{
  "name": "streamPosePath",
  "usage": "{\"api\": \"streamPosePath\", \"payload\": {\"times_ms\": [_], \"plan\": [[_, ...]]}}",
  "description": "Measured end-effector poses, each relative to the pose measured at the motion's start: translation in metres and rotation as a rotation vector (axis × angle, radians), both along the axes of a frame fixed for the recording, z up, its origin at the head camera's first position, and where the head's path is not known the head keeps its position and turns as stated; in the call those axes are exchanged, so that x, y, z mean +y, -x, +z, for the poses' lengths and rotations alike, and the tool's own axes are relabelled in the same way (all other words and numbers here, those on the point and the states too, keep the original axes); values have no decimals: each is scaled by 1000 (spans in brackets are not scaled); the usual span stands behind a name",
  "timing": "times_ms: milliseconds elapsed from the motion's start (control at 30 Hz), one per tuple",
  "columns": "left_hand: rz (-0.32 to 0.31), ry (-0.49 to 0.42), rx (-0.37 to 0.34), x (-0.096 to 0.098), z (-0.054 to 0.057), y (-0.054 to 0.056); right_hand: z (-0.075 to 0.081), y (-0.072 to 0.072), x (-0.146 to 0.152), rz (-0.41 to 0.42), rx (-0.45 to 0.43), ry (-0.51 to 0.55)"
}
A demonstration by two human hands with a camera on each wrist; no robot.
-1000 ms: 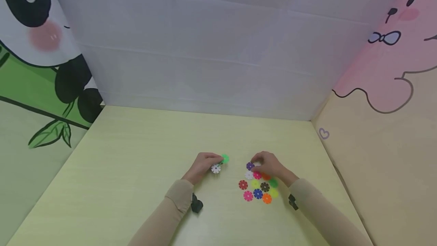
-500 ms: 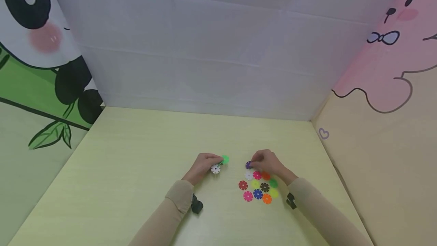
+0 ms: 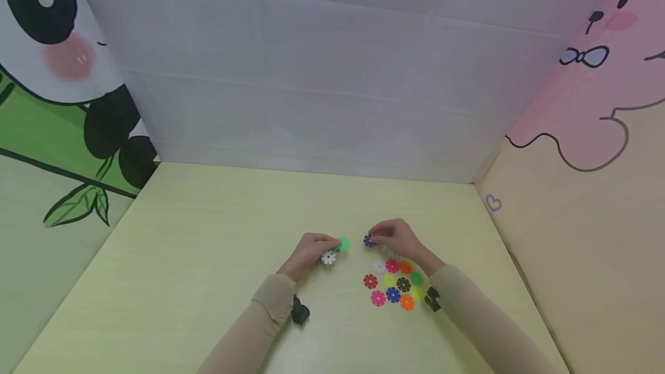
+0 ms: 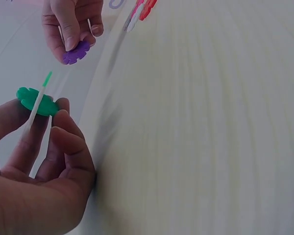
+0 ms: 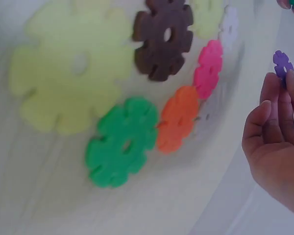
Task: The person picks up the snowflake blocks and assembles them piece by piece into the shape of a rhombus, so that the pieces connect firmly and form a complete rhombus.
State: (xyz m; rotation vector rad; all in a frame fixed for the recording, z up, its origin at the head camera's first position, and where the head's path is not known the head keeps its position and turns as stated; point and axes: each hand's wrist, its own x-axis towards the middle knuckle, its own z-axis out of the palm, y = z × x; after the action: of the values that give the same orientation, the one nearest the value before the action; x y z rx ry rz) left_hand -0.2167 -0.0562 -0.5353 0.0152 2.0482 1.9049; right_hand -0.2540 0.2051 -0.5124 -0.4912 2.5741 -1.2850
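Note:
In the head view my left hand [image 3: 307, 254] grips a small cluster of interlocking snowflake discs, with a green disc [image 3: 343, 243] at its right and a white disc [image 3: 328, 257] hanging below the fingers. The left wrist view shows a darker green disc [image 4: 34, 102] pinched there, crossed by a thin pale edge-on piece with a bright green end. Thumb and fingers of my right hand [image 3: 399, 239] pinch a purple snowflake disc [image 3: 368, 240] by its edge. That disc is raised, facing the left hand's cluster, with a gap between them.
Several loose discs lie flat in a group below the right hand, among them a brown disc [image 3: 403, 284], an orange disc [image 5: 178, 119], a green disc [image 5: 123, 142] and a yellow disc [image 5: 71, 66]. A white cloth wall [image 3: 312, 103] stands behind the pale table [image 3: 208, 235].
My right hand has lifted the purple disc up and left, away from the loose discs and closer to the left hand. The left hand has stayed put with its cluster.

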Motion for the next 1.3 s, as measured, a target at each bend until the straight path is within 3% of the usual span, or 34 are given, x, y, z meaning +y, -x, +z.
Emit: {"api": "streamPosePath", "payload": {"times_ms": [267, 900, 1300], "plan": [[-12, 18, 3, 0, -2, 2, 4, 3, -15, 108, 71, 28], [-32, 46, 34, 2, -6, 5, 8, -1, -34, 126, 56, -1], [-33, 35, 23, 4, -5, 5, 9, -1, -36, 177, 94, -54]]}}
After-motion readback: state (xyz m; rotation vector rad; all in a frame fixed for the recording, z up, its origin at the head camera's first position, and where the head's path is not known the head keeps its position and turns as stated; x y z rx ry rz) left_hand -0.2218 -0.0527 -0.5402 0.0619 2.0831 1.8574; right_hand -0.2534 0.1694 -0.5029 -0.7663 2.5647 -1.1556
